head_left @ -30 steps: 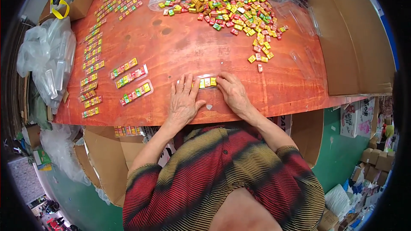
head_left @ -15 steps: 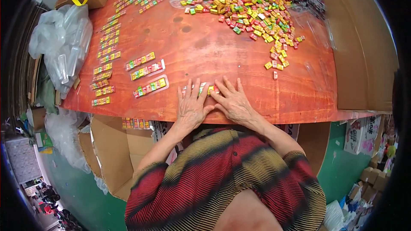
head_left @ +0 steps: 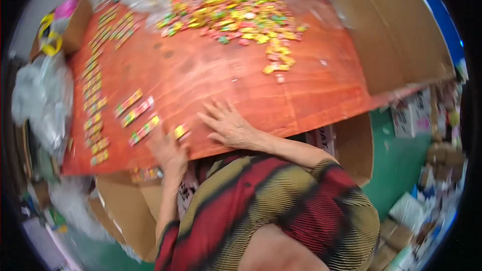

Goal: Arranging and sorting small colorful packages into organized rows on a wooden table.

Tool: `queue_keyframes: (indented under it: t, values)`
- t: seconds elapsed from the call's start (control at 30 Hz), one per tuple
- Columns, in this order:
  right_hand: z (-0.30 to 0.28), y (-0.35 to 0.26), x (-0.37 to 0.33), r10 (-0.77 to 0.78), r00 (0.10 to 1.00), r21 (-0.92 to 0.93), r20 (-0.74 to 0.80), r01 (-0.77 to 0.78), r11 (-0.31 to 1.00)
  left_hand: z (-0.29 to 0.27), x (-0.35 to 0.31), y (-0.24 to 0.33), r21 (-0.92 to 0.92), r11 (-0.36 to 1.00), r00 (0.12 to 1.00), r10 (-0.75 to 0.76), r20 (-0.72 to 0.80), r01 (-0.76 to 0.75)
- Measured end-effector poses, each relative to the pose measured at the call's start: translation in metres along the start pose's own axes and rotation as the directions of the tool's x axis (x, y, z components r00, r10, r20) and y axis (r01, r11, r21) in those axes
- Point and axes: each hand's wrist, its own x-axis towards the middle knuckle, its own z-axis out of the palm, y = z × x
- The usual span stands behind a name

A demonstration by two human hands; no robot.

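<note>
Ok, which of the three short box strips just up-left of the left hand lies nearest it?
The lowest strip, beside the left hand; the other two lie farther up.

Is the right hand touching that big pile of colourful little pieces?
Apart: the head view shows bare red tabletop between the fingers of the right hand and the pile.

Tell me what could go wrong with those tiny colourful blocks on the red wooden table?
The bare left hand is close to the front edge of the red wooden table, so the partly hidden row with a yellow block beside it might get nudged off. Its fingers also look near another slanted row of red, yellow and green blocks, which could be bumped crooked.
</note>
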Motion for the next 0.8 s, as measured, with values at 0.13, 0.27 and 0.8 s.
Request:
queue_keyframes:
  t: [0.13,0.27,0.8]
  values:
    - [-0.020,0.030,-0.021,0.076,0.976,0.058,-0.202,-0.066,0.996,0.006,-0.010,-0.047,0.101,0.983,0.983,-0.144,-0.116,0.155]
    - [-0.072,0.098,-0.062,0.313,0.798,-0.249,-0.515,-0.489,0.836,0.026,-0.006,-0.092,0.016,0.976,0.971,-0.216,-0.101,0.219]
    - [-0.100,0.148,-0.156,0.568,0.660,-0.237,-0.491,-0.729,0.642,0.032,0.034,-0.099,0.208,0.955,0.966,-0.171,-0.196,0.212]
